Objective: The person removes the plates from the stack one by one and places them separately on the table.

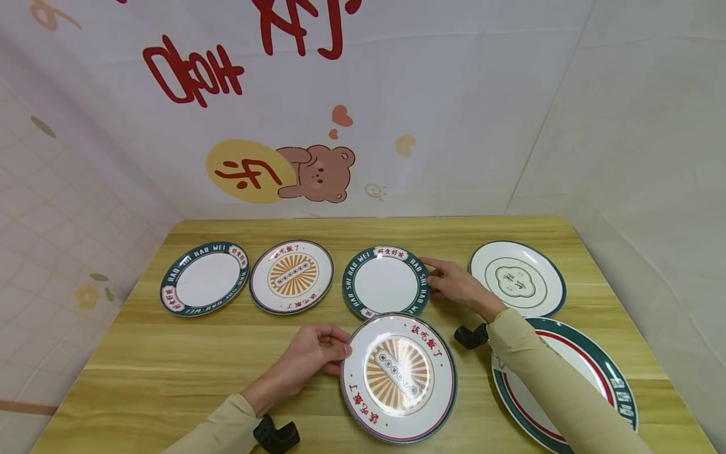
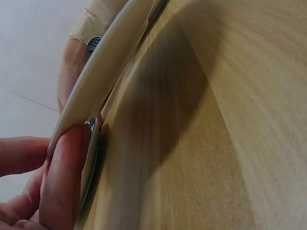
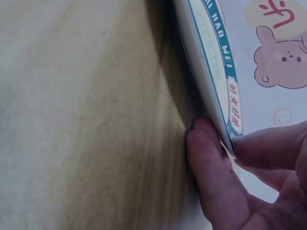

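Observation:
My left hand pinches the left rim of a white plate with an orange sunburst centre and red characters. In the left wrist view this plate is lifted off the table, its shadow falling on the wood. My right hand holds the right edge of a green-rimmed white plate, thumb above and fingers beneath. The right wrist view shows that plate's rim between thumb and fingers, with its edge raised at the hand. In the head view the sunburst plate overlaps its near edge.
Along the back left lie another green-rimmed plate and a second sunburst plate. A blue-rimmed plate lies at the back right. Below it a large green-and-red-rimmed plate is partly covered by my right sleeve. A wall backs the wooden table.

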The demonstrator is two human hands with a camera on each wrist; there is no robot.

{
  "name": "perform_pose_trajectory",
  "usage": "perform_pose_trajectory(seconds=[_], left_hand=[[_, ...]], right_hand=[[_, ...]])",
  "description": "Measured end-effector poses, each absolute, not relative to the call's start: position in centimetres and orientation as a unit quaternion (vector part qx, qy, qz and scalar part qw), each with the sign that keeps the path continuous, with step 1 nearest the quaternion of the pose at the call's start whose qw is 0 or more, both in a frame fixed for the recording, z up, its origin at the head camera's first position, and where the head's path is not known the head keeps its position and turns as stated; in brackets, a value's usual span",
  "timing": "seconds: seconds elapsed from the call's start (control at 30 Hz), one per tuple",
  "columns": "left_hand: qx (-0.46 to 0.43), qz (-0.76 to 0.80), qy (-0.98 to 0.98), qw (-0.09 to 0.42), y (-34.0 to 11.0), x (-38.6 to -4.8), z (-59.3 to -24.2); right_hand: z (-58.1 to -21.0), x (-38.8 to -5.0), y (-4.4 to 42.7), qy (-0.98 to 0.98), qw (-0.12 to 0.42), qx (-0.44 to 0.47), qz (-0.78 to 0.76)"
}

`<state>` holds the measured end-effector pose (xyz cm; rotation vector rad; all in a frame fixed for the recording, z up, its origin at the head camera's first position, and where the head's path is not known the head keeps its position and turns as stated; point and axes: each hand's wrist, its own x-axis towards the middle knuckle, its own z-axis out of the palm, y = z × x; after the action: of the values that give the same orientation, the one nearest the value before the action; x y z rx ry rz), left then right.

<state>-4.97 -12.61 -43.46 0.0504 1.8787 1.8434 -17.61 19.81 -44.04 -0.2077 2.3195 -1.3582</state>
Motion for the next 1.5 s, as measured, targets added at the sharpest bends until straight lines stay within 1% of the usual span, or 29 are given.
perform_pose_trajectory(seconds=[1.0,1.1,1.17,1.3,1.5], left_hand=[[0.031,0.616,0.733,0.288,-12.3,-5.6,-44.0],[0.035,0.606,0.742,0.284,-12.3,-5.7,-44.1],[0.041,0.597,0.751,0.278,-12.2,-5.7,-44.2],[0.081,0.553,0.791,0.247,-12.2,-5.8,-44.6],[0.16,0.434,0.872,0.157,-12.2,-6.0,-44.7]], right_hand=[[-43.8,-17.6,19.9,0.843,0.222,-0.07,-0.486],[-43.8,-17.6,19.9,0.842,0.223,-0.071,-0.485],[-43.8,-17.6,19.8,0.842,0.222,-0.073,-0.486],[-43.9,-17.6,19.8,0.841,0.22,-0.071,-0.489],[-43.9,-17.4,19.6,0.846,0.202,-0.055,-0.491]])
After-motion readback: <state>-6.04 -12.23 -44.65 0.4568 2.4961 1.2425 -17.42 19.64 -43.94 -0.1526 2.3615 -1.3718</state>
